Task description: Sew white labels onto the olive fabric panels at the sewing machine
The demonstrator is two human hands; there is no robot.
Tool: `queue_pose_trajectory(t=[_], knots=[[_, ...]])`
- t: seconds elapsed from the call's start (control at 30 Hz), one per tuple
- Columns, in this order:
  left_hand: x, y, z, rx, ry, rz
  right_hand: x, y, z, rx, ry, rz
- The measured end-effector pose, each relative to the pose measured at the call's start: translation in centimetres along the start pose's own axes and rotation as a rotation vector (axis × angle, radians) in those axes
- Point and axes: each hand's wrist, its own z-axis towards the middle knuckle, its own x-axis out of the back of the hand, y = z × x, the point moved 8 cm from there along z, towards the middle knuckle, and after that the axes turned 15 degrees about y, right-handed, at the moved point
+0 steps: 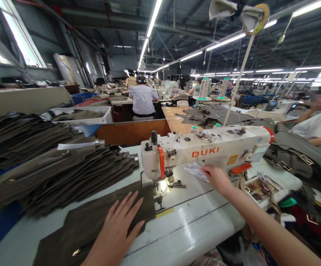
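Front-left of the sewing machine (177, 147), I've L hand (121, 221), fingers spread flat, on dark fabric panel (85, 214), prob. so it won't slide, & R hand (216, 178) pinching white slip (195, 170) by one end, machine's near side, prob. to avoid creasing.

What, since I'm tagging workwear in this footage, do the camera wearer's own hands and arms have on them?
The left hand and right hand are both bare: no gloves, and no ring, watch or bracelet shows. The right forearm shows no sleeve up to the picture's edge.
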Motion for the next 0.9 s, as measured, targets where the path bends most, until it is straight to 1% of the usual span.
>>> queue_pose_trajectory(t=[0.07, 0.1, 0.13, 0.17, 0.23, 0.3, 0.37, 0.43, 0.57, 0.63, 0.7, 0.8, 0.87, 0.9], knots=[[1.8, 1.6, 0.7, -0.040, 0.075, -0.032, 0.3, -2.0, -1.1, 0.045, -0.005, 0.027], [2.6, 2.5, 1.2, -0.057, 0.101, -0.053, 0.2, -3.5, -1.8, 0.087, -0.008, 0.047], [3.2, 3.5, 1.7, -0.071, 0.120, -0.077, 0.1, -5.3, -2.6, 0.142, -0.014, 0.074], [3.7, 4.5, 2.3, -0.081, 0.136, -0.104, 0.0, -7.4, -3.4, 0.228, -0.009, 0.110], [4.1, 6.0, 3.3, -0.071, 0.150, -0.166, -0.5, -11.8, -5.2, 0.394, 0.000, 0.197], [3.9, 6.3, 3.9, -0.005, 0.166, -0.236, -0.9, -15.1, -6.3, 0.467, 0.026, 0.281], [3.5, 5.6, 3.9, 0.080, 0.191, -0.303, -1.3, -17.0, -6.7, 0.468, 0.048, 0.337], [3.3, 4.5, 3.6, 0.143, 0.210, -0.343, -1.7, -17.9, -6.5, 0.446, 0.070, 0.371], [3.6, 3.1, 3.2, 0.204, 0.223, -0.370, -1.8, -18.2, -5.9, 0.435, 0.106, 0.405], [4.0, 3.1, 3.3, 0.220, 0.224, -0.366, -2.0, -18.2, -5.7, 0.432, 0.110, 0.379], [4.1, 3.6, 3.5, 0.216, 0.192, -0.343, -2.3, -18.2, -5.5, 0.419, 0.102, 0.338], [3.5, 4.4, 3.6, 0.159, 0.108, -0.296, -2.8, -18.2, -5.2, 0.382, 0.083, 0.311], [3.0, 4.3, 3.6, 0.118, 0.094, -0.272, -3.0, -18.3, -5.1, 0.364, 0.074, 0.324], [2.8, 4.1, 3.6, 0.098, 0.106, -0.264, -3.1, -18.3, -5.0, 0.361, 0.074, 0.335]])
